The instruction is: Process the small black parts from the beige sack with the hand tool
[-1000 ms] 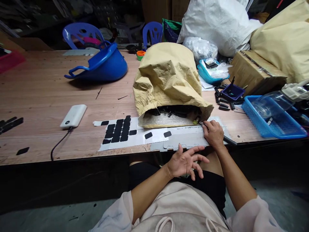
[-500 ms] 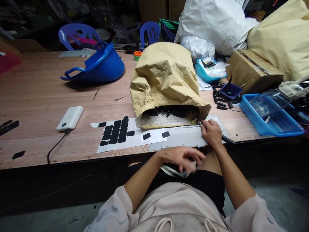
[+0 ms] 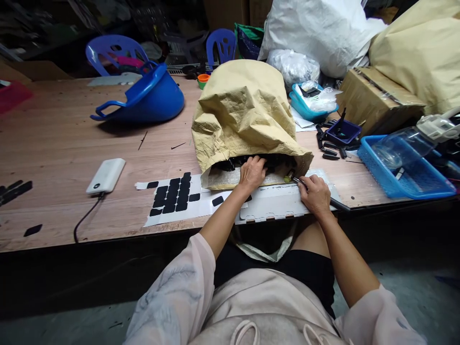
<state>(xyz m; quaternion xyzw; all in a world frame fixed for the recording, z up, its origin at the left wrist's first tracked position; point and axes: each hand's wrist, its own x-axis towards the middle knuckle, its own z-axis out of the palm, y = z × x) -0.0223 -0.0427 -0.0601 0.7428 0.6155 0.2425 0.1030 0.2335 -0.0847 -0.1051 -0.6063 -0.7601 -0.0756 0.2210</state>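
At the mouth of a yellow paper sack [image 3: 247,115] lies my left hand [image 3: 253,171], its fingertips reaching in among black pieces [image 3: 275,162]. Whether it grips one is hidden. My right hand [image 3: 315,194] is closed around a dark-handled tool [image 3: 339,205] at the table's front edge. The tool's metal end with a yellowish tip points at the sack's right corner. Left of the sack, rows of black rounded stickers [image 3: 172,195] lie on white backing sheets [image 3: 155,221].
A white power bank [image 3: 108,175] with a cable lies left. Behind it a blue tub [image 3: 154,98] rests tilted. To the right are a blue basket [image 3: 409,188], a small purple tray [image 3: 343,132], loose black parts and a cardboard box [image 3: 381,103].
My left hand has moved from above my lap up and forward into the sack's mouth. My right hand has stayed in place with the tool.
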